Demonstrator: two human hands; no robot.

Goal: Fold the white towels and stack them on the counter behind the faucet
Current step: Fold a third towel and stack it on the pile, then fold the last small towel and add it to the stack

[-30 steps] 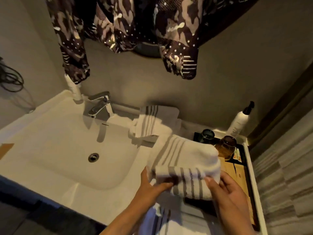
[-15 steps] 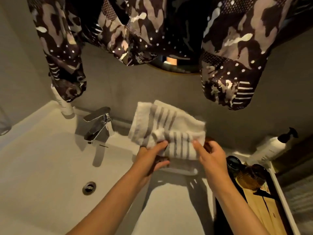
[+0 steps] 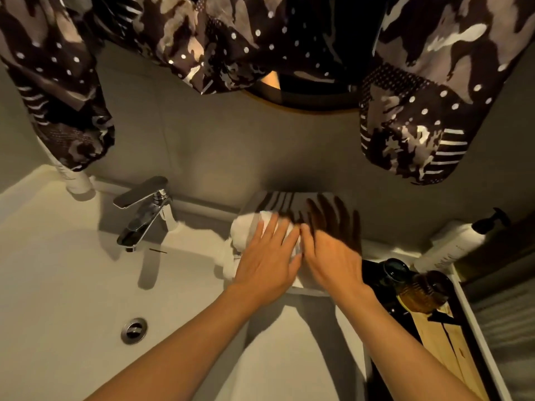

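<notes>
A folded white towel with grey stripes (image 3: 254,224) lies on the counter against the back wall, to the right of the chrome faucet (image 3: 144,209). It rests on another folded towel, whose edge (image 3: 228,261) shows at the left. My left hand (image 3: 266,261) lies flat on the towel with fingers spread. My right hand (image 3: 333,256) lies flat beside it, fingers apart, covering the towel's right part. Neither hand grips anything.
The white sink basin (image 3: 72,285) with its drain (image 3: 133,330) lies at the left. A dark tray (image 3: 463,342) with a dark cup (image 3: 395,270) and an amber glass (image 3: 422,293) stands at the right. A pump bottle (image 3: 460,241) stands behind it. A patterned garment (image 3: 405,111) hangs overhead.
Both hands carried the folded towel forward to the back of the counter, set it on the other towel, let go and now lie flat on it.
</notes>
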